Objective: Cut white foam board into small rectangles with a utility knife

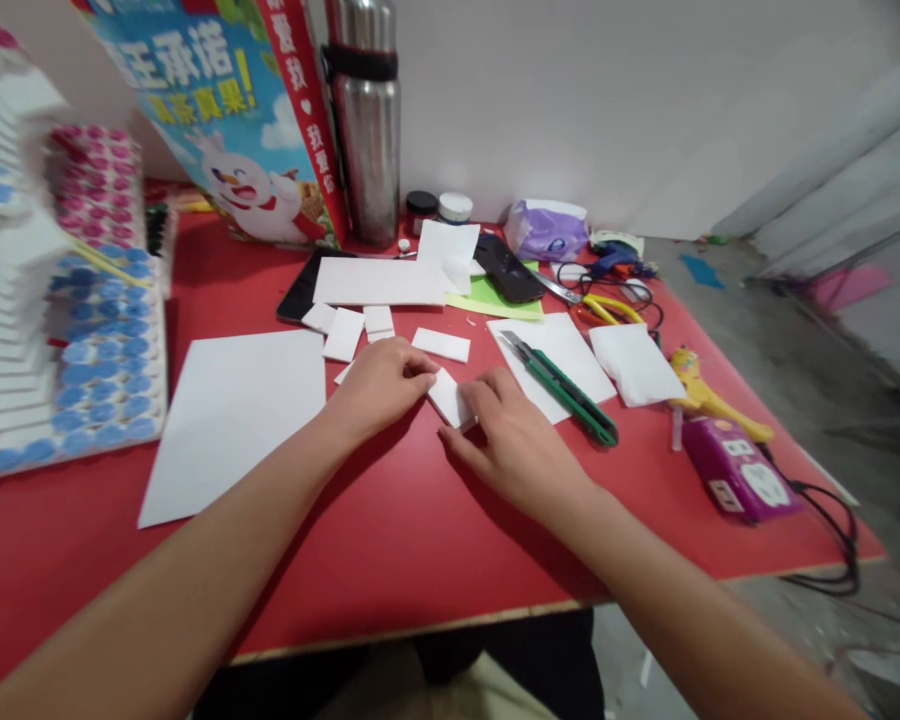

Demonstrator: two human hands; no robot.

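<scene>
Between my hands is a small white rectangular board piece, tilted a little off the red table. The fingertips of my left hand pinch its left corner. My right hand grips its right end, thumb below and fingers above. Several similar white pieces lie just beyond my left hand, one partly hidden under it. A green utility knife with its blade out rests on a white sheet to the right. Left of my hands lies a larger white sheet.
At left stands a white board model with blue and pink round pieces. A printed box and a steel flask stand behind. Scissors, yellow-handled pliers, a yellow glue gun and a purple box with cables sit at right.
</scene>
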